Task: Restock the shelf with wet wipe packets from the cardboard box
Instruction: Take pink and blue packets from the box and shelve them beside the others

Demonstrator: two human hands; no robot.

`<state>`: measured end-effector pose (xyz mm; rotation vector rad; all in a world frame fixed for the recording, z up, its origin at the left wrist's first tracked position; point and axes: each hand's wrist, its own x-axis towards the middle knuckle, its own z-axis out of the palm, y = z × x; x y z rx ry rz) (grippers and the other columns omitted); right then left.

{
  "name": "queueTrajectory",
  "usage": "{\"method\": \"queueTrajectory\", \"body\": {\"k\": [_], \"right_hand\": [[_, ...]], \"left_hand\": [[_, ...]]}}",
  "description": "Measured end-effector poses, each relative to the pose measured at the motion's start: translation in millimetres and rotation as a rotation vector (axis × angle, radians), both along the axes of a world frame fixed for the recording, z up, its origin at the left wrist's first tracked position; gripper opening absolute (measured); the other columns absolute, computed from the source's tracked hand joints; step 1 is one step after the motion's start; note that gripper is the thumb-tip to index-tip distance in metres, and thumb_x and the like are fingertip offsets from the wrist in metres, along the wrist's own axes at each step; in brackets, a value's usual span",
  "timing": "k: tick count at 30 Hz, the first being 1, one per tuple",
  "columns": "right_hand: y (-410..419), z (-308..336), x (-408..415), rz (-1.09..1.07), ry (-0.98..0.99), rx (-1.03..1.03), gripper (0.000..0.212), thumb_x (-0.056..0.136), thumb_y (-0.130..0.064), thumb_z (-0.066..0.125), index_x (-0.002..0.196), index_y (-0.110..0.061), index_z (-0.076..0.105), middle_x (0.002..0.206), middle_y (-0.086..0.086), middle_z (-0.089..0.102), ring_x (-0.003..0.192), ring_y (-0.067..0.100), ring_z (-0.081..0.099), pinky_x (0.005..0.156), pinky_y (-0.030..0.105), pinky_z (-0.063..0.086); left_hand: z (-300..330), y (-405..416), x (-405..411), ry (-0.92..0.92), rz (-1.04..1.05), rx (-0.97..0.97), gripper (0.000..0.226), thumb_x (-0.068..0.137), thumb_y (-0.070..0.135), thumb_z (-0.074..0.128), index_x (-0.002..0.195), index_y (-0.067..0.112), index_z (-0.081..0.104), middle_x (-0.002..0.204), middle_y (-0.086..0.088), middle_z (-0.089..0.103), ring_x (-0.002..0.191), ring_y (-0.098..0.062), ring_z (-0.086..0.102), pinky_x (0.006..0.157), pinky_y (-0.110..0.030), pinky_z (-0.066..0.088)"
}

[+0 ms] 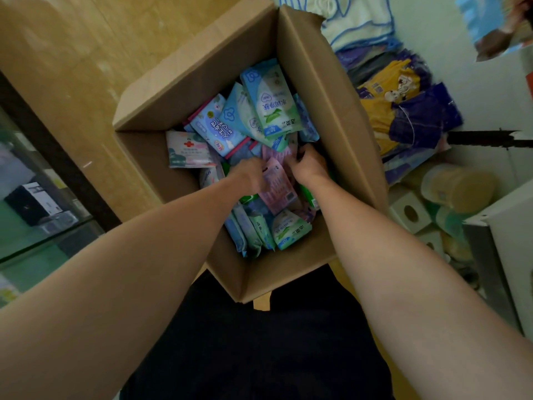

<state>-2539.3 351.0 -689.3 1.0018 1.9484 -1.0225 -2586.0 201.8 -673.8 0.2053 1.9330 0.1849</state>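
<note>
Tan floor | cardboard box point(305, 82) full of packets | both hands' fingers grip pink packet point(278, 187)

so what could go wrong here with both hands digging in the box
1. The left hand and right hand are both on the pink packets in a loose jumble, so neighbours may get dragged out and dropped.
2. The blue-green packets lean against the wall of the box and may slide down onto the hands.
3. The left hand is blurred, so its grip can't be judged; a packet might slip.
</note>
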Motion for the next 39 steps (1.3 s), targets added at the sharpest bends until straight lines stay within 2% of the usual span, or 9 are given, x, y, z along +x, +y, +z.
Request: {"method": "queueTrajectory", "body": {"k": [4, 7, 13, 16, 25, 29, 33, 36, 39], "right_hand": [[-5, 1, 0, 0.024, 0.013, -0.045, 0.05, 0.094, -0.035, 0.064, 0.137, -0.013, 0.051, 0.136, 0.013, 0.059, 0.125, 0.032, 0.055, 0.1, 0.038, 0.045], [-10, 3, 1, 0.044, 0.042, -0.047, 0.049, 0.093, -0.033, 0.066, 0.138, -0.018, 0.053, 0.136, 0.01, 0.059, 0.126, 0.031, 0.054, 0.102, 0.037, 0.044], [-6, 24, 7, 0.111, 0.056, -0.115, 0.043, 0.093, -0.022, 0.066, 0.134, -0.014, 0.057, 0.132, 0.008, 0.062, 0.122, 0.027, 0.057, 0.092, 0.027, 0.043], [0, 40, 13, 0.161, 0.022, -0.107, 0.039, 0.088, -0.025, 0.071, 0.123, -0.011, 0.063, 0.121, 0.011, 0.067, 0.11, 0.028, 0.063, 0.086, 0.032, 0.052], [16, 113, 28, 0.263, 0.078, -0.043, 0.052, 0.093, -0.029, 0.059, 0.143, -0.024, 0.047, 0.131, 0.013, 0.062, 0.115, 0.034, 0.06, 0.09, 0.034, 0.049], [19, 151, 43, 0.225, 0.103, 0.032, 0.048, 0.089, -0.032, 0.065, 0.135, -0.024, 0.054, 0.127, 0.01, 0.064, 0.111, 0.033, 0.062, 0.078, 0.03, 0.045], [19, 197, 69, 0.166, 0.211, 0.08, 0.042, 0.09, -0.041, 0.064, 0.129, -0.025, 0.059, 0.126, 0.01, 0.065, 0.111, 0.034, 0.06, 0.081, 0.033, 0.048], [18, 230, 97, 0.134, 0.275, 0.174, 0.051, 0.089, -0.059, 0.059, 0.127, -0.025, 0.058, 0.123, 0.009, 0.065, 0.109, 0.034, 0.061, 0.084, 0.037, 0.05], [20, 261, 130, 0.053, 0.313, 0.24, 0.05, 0.087, -0.057, 0.062, 0.123, -0.022, 0.06, 0.121, 0.009, 0.066, 0.109, 0.033, 0.061, 0.083, 0.035, 0.049]], "left_hand": [[9, 2, 1, -0.001, -0.107, -0.034, 0.042, 0.082, 0.031, 0.075, 0.114, 0.009, 0.061, 0.119, -0.011, 0.063, 0.101, -0.026, 0.06, 0.081, -0.033, 0.051], [15, 3, 5, 0.02, -0.121, -0.034, 0.025, 0.082, 0.028, 0.075, 0.09, 0.013, 0.056, 0.105, -0.01, 0.063, 0.085, -0.022, 0.057, 0.068, -0.029, 0.045], [33, -2, 22, 0.122, -0.138, -0.002, 0.023, 0.087, 0.018, 0.064, 0.106, 0.006, 0.063, 0.106, -0.014, 0.066, 0.098, -0.031, 0.065, 0.075, -0.033, 0.052], [50, -5, 30, 0.135, -0.275, -0.045, 0.028, 0.089, 0.019, 0.06, 0.116, 0.009, 0.058, 0.115, -0.01, 0.062, 0.104, -0.03, 0.063, 0.081, -0.035, 0.051], [120, -2, 42, 0.218, -0.168, 0.045, 0.033, 0.093, 0.032, 0.057, 0.111, 0.005, 0.056, 0.11, -0.015, 0.061, 0.101, -0.036, 0.059, 0.071, -0.032, 0.041], [155, 3, 44, 0.229, -0.227, 0.057, 0.024, 0.09, 0.037, 0.056, 0.096, 0.014, 0.049, 0.11, -0.015, 0.063, 0.097, -0.035, 0.06, 0.072, -0.035, 0.047], [194, 11, 50, 0.283, -0.331, 0.108, 0.022, 0.092, 0.025, 0.053, 0.108, 0.01, 0.054, 0.115, -0.015, 0.062, 0.107, -0.036, 0.059, 0.083, -0.041, 0.05], [224, 20, 58, 0.34, -0.441, 0.18, 0.011, 0.091, 0.023, 0.051, 0.09, 0.012, 0.053, 0.102, -0.015, 0.064, 0.099, -0.036, 0.061, 0.074, -0.037, 0.048], [257, 31, 72, 0.382, -0.508, 0.286, 0.02, 0.083, 0.031, 0.053, 0.074, 0.013, 0.05, 0.09, -0.016, 0.063, 0.092, -0.036, 0.061, 0.07, -0.037, 0.045]]}}
